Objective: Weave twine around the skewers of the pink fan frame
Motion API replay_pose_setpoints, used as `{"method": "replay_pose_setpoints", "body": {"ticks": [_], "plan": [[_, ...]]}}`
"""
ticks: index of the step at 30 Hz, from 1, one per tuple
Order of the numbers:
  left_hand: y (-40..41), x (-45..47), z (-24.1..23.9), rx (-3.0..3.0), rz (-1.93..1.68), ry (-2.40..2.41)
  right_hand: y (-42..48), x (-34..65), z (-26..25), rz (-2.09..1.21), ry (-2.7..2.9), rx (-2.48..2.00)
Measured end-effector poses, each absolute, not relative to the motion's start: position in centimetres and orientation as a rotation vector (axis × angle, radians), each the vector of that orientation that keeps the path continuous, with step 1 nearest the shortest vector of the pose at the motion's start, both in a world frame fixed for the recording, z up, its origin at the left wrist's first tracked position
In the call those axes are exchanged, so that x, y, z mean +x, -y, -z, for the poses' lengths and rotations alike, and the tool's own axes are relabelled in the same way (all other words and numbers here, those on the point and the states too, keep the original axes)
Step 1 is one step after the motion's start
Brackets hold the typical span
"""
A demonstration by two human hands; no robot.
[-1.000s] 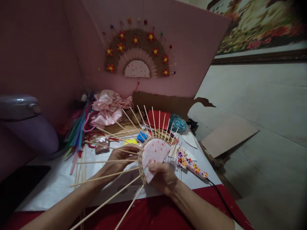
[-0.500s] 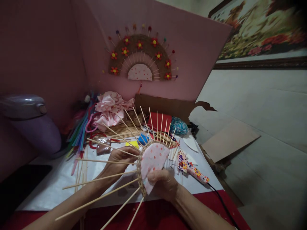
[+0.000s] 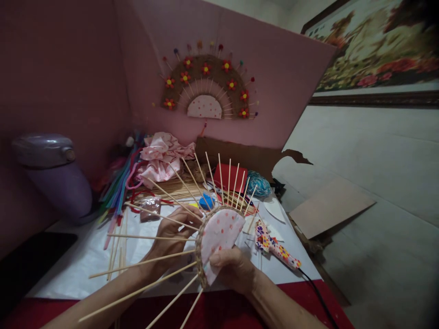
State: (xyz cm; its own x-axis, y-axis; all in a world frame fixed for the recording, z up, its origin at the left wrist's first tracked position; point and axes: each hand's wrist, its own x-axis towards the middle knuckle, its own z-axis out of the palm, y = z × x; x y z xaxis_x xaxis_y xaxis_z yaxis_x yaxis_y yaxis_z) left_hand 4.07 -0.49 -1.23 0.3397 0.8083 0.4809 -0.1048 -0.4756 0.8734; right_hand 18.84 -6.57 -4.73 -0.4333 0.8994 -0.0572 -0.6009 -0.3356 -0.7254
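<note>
I hold up a half-made fan (image 3: pixel 216 234): a pink dotted half-circle with a woven twine rim and many thin wooden sticks fanning out from it. My right hand (image 3: pixel 233 269) pinches the lower edge of the pink half-circle, thumb on top. My left hand (image 3: pixel 173 233) sits behind the sticks on the left, fingers curled close to the twine rim; what they grip is hidden by the sticks. A finished fan (image 3: pixel 207 87) with red flowers hangs on the pink board behind.
On the white sheet lie a floral glue gun (image 3: pixel 274 245) with black cord, loose sticks (image 3: pixel 116 242), coloured pipe cleaners (image 3: pixel 116 180), pink cloth (image 3: pixel 161 155), red paper (image 3: pixel 230 176), blue yarn (image 3: pixel 259 183). A purple appliance (image 3: pixel 55 171) stands left. Cardboard (image 3: pixel 331 205) lies right.
The view has tilted a little, so everything sits lower and to the right. The fan has turned slightly in my hands, its sticks swinging down on the left. Both hands keep their hold.
</note>
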Motion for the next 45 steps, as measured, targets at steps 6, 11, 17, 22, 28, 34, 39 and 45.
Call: {"method": "replay_pose_setpoints", "body": {"ticks": [6,11,17,22,28,34,39,45], "plan": [[0.6,4.2,1.5,1.891,-1.493,-0.739,6.8,18.6,4.5,-1.935,0.795,-0.536],[0.2,4.0,1.5,1.912,-1.635,-0.738,7.0,18.5,4.5,-1.96,0.792,-0.517],[0.3,3.9,1.6,1.928,-1.564,-0.687,6.8,18.6,4.5,-1.953,0.791,-0.52],[0.8,4.1,1.8,1.758,-1.45,-0.595,6.7,18.6,4.4,-1.932,0.786,-0.518],[1.3,4.5,1.7,1.458,-1.329,-0.558,6.7,18.7,4.5,-1.93,0.754,-0.5],[1.7,4.8,1.9,1.352,-1.089,-0.578,6.6,18.6,4.8,-1.951,0.639,-0.473],[1.3,3.8,1.4,1.499,-0.832,-0.446,6.9,17.9,4.5,-1.922,0.524,-0.503],[0.7,1.6,0.3,1.504,-0.583,-0.206,7.2,16.0,2.1,-1.889,0.359,-0.516]]}}
